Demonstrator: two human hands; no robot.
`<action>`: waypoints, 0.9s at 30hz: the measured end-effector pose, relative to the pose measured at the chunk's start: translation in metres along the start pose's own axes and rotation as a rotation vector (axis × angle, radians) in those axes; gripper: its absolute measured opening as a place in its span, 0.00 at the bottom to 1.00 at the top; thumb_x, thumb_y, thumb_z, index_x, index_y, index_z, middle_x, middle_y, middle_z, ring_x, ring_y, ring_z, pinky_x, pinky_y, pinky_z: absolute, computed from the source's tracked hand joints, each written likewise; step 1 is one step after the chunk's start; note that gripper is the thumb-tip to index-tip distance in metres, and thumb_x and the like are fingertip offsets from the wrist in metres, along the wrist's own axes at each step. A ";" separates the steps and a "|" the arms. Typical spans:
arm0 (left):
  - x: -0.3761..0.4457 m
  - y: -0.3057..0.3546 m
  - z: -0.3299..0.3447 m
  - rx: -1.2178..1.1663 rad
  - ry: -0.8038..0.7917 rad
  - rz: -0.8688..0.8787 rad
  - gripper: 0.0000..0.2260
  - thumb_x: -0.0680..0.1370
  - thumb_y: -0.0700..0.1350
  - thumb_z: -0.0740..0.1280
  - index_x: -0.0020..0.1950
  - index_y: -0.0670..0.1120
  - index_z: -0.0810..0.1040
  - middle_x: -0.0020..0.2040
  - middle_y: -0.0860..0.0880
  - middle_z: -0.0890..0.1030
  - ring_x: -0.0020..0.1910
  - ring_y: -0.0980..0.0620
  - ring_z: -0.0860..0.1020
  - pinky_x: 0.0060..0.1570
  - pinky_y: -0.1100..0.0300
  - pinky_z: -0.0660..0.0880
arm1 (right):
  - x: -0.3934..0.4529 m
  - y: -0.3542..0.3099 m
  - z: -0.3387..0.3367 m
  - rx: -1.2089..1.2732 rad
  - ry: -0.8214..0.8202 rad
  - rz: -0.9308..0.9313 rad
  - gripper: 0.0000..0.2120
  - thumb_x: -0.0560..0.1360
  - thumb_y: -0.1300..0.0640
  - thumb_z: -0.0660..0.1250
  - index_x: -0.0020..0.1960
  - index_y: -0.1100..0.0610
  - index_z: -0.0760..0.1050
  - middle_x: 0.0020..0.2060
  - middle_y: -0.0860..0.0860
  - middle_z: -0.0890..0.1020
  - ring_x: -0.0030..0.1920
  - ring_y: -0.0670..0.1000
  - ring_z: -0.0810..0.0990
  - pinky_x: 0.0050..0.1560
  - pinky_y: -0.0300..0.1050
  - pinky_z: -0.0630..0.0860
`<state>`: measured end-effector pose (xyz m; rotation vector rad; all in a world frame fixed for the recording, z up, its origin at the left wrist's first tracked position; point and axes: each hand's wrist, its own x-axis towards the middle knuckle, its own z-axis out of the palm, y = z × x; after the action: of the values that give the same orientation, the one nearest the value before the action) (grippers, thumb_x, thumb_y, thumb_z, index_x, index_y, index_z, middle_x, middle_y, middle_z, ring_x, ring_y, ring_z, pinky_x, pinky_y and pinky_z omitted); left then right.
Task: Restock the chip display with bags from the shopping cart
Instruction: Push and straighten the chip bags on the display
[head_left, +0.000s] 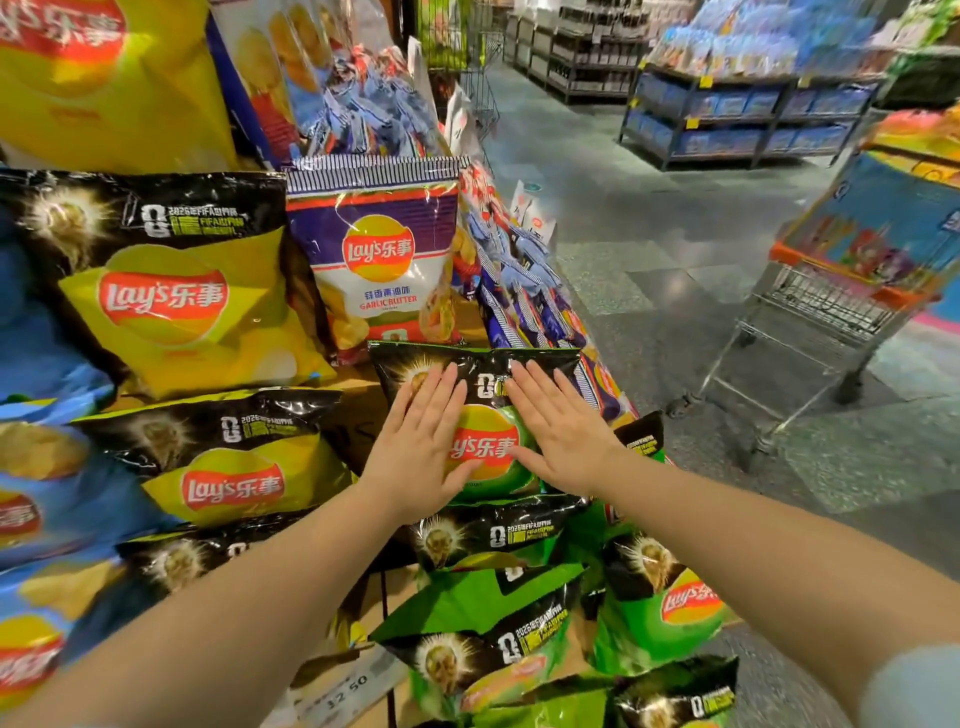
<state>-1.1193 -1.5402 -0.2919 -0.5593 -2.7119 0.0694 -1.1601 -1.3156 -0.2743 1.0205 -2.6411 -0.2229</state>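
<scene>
The green chip bag (488, 457) lies atop the display's green stack, pressed flat under left hand (421, 441) and right hand (563, 436), fingers straight, neither grip clenched. Placement looks nearly finished; next, fetching another from the shopping cart (831, 312).

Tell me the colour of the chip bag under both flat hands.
Green with a black top, clearest in the head view.

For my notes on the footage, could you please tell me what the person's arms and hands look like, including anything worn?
Both hands, left hand and right hand, are bare, with no gloves, rings or watch visible. The forearms are bare too. A light blue sleeve shows on the right arm at the bottom corner.
</scene>
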 end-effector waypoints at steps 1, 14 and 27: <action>-0.006 0.003 -0.003 -0.024 0.016 0.027 0.34 0.80 0.63 0.46 0.77 0.39 0.52 0.77 0.40 0.55 0.77 0.46 0.52 0.73 0.47 0.48 | -0.007 -0.002 -0.001 0.002 0.043 -0.015 0.33 0.81 0.39 0.39 0.75 0.62 0.50 0.73 0.58 0.57 0.74 0.56 0.56 0.73 0.50 0.44; -0.149 0.075 -0.005 -0.136 -0.040 -0.021 0.32 0.82 0.60 0.44 0.79 0.41 0.45 0.80 0.43 0.50 0.78 0.47 0.45 0.74 0.50 0.46 | -0.131 -0.060 0.047 0.004 0.159 -0.511 0.33 0.82 0.43 0.40 0.77 0.63 0.37 0.77 0.59 0.40 0.77 0.57 0.40 0.75 0.53 0.45; -0.201 0.121 0.008 -0.042 -0.230 0.113 0.39 0.75 0.58 0.53 0.79 0.39 0.42 0.79 0.42 0.48 0.78 0.42 0.48 0.75 0.46 0.42 | -0.158 -0.078 0.058 -0.020 -0.004 -0.696 0.31 0.82 0.46 0.41 0.77 0.62 0.37 0.77 0.57 0.38 0.77 0.55 0.40 0.76 0.52 0.39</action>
<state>-0.9053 -1.5078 -0.3831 -0.7590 -2.9069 0.1132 -1.0188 -1.2640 -0.3838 1.8905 -2.1749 -0.3916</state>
